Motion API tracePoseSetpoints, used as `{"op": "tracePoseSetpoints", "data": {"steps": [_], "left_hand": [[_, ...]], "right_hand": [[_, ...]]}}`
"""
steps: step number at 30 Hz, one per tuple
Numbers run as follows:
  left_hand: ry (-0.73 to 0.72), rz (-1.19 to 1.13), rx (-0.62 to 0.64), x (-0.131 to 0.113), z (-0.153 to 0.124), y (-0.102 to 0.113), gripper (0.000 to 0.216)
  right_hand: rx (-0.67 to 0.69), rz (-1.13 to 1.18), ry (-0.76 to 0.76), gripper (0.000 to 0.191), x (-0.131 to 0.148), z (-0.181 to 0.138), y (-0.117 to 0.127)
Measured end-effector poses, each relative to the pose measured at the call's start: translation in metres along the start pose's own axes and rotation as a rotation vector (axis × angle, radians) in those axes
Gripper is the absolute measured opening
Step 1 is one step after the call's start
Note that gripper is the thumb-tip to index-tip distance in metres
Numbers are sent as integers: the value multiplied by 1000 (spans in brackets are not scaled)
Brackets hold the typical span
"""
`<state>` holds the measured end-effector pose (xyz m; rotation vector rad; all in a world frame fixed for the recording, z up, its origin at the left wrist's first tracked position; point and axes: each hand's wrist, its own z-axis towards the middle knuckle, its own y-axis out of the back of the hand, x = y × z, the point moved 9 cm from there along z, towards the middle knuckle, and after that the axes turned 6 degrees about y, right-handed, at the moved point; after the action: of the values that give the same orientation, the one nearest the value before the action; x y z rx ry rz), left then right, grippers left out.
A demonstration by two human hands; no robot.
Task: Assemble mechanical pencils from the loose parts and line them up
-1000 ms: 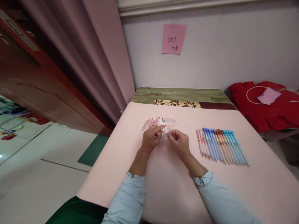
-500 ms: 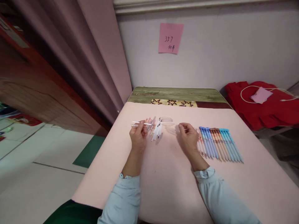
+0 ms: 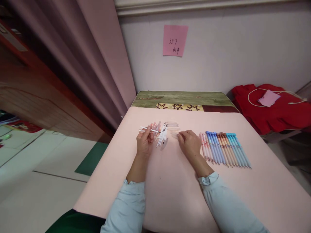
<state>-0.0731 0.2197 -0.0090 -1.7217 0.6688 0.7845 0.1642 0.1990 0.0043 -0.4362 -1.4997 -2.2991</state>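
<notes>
Slender white rod [image 3: 155, 130] (one end dark).

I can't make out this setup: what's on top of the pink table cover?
A row of colored pens, a pile of white sticks, clear pieces and pinkish ones. The left hand and right hand block parts of the cover; anything hidden there cannot be told.

Pink handwritten note [image 3: 175, 40] clings to the wall [image 3: 225, 55], mauve curtain [image 3: 104, 42] drapes down left of it, and over right, a white cord [image 3: 248, 97] loops across red cloth [image 3: 289, 115]!
</notes>
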Motion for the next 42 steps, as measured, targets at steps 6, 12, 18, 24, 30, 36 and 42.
{"op": "tracePoseSetpoints", "data": {"steps": [6,12,18,24,30,36,42], "left_hand": [[15,46,-4,4,0,-1,33],[3,32,-8,2,-1,1,33],[-41,-35,-72,-6,3,9,32],[-90,-44,-105,-11,6,12,34],[-70,1,-67,-7,4,7,35],[-47,54,-42,-2,0,4,35],[-49,76,-32,-2,0,5,35]], "right_hand": [[-29,95,8,14,-3,0,-1],[-147,182,105,13,10,-1,12],[-195,443,379,29,59,-18,22],[-143,522,396,25,71,-21,18],[-175,626,193,17,47,-13,15],[-97,641,139,20,47,-15,7],[-54,629,124,21,49,-17,7]]}}
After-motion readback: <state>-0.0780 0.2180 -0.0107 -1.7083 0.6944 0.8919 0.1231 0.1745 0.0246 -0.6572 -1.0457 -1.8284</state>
